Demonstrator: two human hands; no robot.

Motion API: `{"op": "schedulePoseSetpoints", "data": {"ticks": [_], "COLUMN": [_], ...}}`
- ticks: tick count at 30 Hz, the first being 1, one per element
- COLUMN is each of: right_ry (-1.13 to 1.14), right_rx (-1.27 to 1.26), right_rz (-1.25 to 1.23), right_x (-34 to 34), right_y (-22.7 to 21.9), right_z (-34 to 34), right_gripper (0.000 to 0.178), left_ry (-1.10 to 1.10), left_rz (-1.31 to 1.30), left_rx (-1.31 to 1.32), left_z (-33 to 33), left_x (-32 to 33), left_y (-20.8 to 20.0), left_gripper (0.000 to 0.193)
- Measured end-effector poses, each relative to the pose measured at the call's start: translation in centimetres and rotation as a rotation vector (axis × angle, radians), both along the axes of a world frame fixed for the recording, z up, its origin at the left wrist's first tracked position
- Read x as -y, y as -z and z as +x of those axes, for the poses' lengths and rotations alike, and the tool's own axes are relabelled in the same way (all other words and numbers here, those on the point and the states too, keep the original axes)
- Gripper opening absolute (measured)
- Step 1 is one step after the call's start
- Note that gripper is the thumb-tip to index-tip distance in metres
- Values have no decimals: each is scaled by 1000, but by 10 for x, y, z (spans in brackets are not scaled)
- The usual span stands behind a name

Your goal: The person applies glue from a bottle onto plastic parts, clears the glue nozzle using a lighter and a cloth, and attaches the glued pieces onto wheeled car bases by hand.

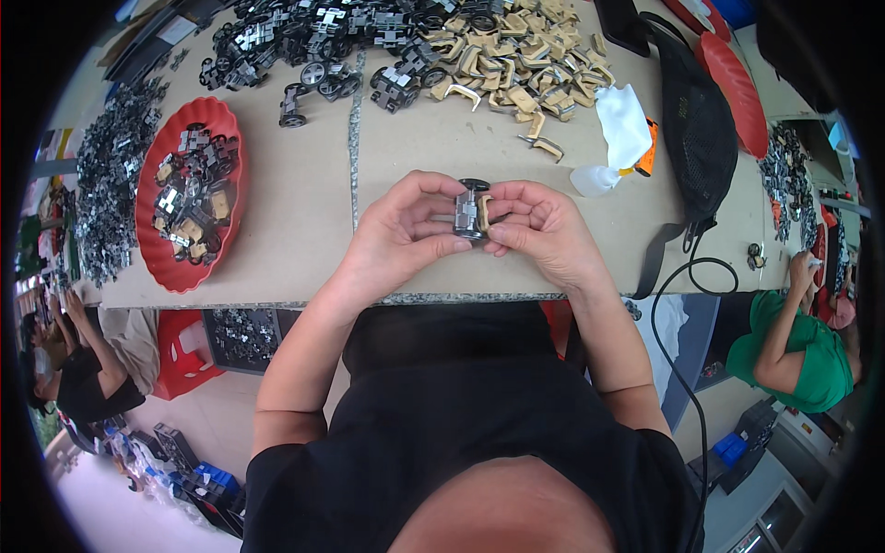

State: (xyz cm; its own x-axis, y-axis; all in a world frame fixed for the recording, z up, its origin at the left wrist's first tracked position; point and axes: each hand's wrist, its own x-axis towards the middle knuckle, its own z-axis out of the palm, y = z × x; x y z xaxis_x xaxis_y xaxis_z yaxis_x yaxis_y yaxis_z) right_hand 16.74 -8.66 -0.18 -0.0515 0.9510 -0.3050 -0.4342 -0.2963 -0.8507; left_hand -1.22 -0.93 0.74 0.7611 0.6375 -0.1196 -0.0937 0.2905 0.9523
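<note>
Both of my hands meet over the near part of the table. Between the fingers of my left hand point(406, 229) is a small black and grey toy vehicle chassis point(466, 214), with wheels at its far and near ends. My right hand point(544, 229) pinches a small tan plastic piece point(484, 214) against the chassis's right side. Whether the two parts are joined I cannot tell, as fingertips cover some of the contact.
Dark chassis point(323, 32) and tan pieces point(516, 60) lie heaped at the back. At left, a red scalloped basket point(175, 276) contains finished-looking mixed parts. A black bag point(696, 129), a cable point(656, 323) and a white bottle point(595, 180) are on the right. Co-workers sit at both sides.
</note>
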Motion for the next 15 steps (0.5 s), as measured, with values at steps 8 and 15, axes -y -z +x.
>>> {"op": "schedulePoseSetpoints", "data": {"ticks": [8,15], "right_ry": [0,-7], "right_rx": [-58,-103], "right_rz": [-20,-76], "right_x": [-2,-6], "right_y": [2,-1], "right_z": [-2,1], "right_gripper": [31,32], "left_ry": [17,29], "left_rz": [-37,-58], "left_rx": [-33,11], "left_z": [-3,-1], "left_x": [0,1], "left_y": [1,2], "left_gripper": [40,42]}}
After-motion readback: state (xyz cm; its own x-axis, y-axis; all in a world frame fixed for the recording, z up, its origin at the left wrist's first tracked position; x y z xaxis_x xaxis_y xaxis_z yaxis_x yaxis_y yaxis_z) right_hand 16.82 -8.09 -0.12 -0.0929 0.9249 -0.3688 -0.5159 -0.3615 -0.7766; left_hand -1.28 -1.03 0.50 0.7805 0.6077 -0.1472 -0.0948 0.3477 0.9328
